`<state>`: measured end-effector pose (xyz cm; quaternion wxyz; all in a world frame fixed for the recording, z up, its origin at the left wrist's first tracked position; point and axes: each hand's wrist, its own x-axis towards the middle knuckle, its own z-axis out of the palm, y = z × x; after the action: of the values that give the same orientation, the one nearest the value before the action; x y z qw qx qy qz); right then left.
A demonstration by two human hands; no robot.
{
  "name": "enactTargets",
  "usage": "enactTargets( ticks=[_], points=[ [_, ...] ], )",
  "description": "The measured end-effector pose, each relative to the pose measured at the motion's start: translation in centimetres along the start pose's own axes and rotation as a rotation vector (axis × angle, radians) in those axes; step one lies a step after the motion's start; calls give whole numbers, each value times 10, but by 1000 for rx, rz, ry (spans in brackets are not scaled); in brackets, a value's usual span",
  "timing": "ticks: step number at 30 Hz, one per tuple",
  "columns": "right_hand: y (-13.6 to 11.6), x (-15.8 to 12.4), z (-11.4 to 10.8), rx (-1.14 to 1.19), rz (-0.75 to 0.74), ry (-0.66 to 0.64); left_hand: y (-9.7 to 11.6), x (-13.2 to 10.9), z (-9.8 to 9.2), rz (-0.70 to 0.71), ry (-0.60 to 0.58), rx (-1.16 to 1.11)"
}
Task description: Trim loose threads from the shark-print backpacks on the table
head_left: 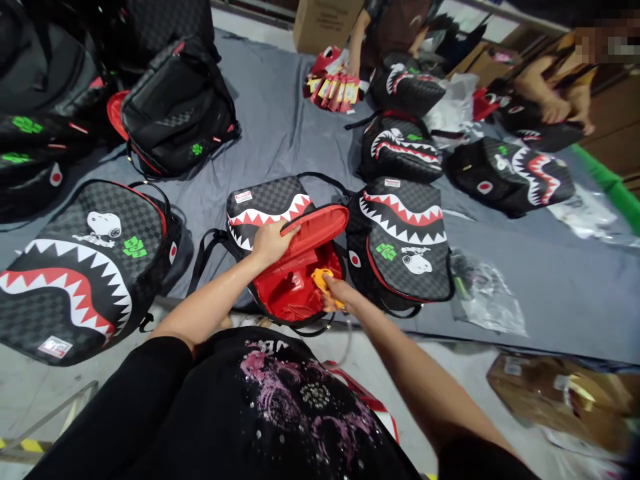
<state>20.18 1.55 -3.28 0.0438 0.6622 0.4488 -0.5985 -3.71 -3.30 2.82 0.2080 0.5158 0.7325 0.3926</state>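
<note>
In front of me on the table lies a black checkered backpack point(270, 195) with a shark-mouth print, unzipped so its red lining point(287, 287) shows. My left hand point(274, 241) is closed on the edge of its raised red-lined flap point(320, 230). Over the right side of the opening, my right hand point(343, 293) is closed around a yellow-orange hand tool point(325, 279), slightly blurred. A thin curved line, perhaps a hose or cord, hangs below that hand. The tool's exact kind cannot be made out.
Similar backpacks lie close by at left point(100, 267) and right point(407, 247). More bags stand farther back, beside a pile of red-and-yellow tags point(335, 90). Clear plastic point(487, 290) lies at right. Two co-workers handle bags across the grey-covered table point(290, 140). Cardboard boxes sit at lower right.
</note>
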Motion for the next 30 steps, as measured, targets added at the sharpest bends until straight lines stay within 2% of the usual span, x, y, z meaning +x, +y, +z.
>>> enactTargets(
  ticks=[4,7,13,20,22,26,30],
  points=[
    [8,20,57,367,-96,-82,5,-1,2,57,-11,6],
    [22,24,76,558,-193,-122,4,3,3,87,6,-3],
    [50,24,88,719,-287,-209,-1,18,4,137,66,59],
    [48,38,92,805,-304,-109,4,29,8,196,66,132],
    [49,39,91,801,-291,-96,5,29,8,198,59,131],
    [52,36,94,714,-253,-161,3,29,6,231,70,101],
    [54,33,99,659,-270,-116,5,29,3,272,50,120]
  ],
)
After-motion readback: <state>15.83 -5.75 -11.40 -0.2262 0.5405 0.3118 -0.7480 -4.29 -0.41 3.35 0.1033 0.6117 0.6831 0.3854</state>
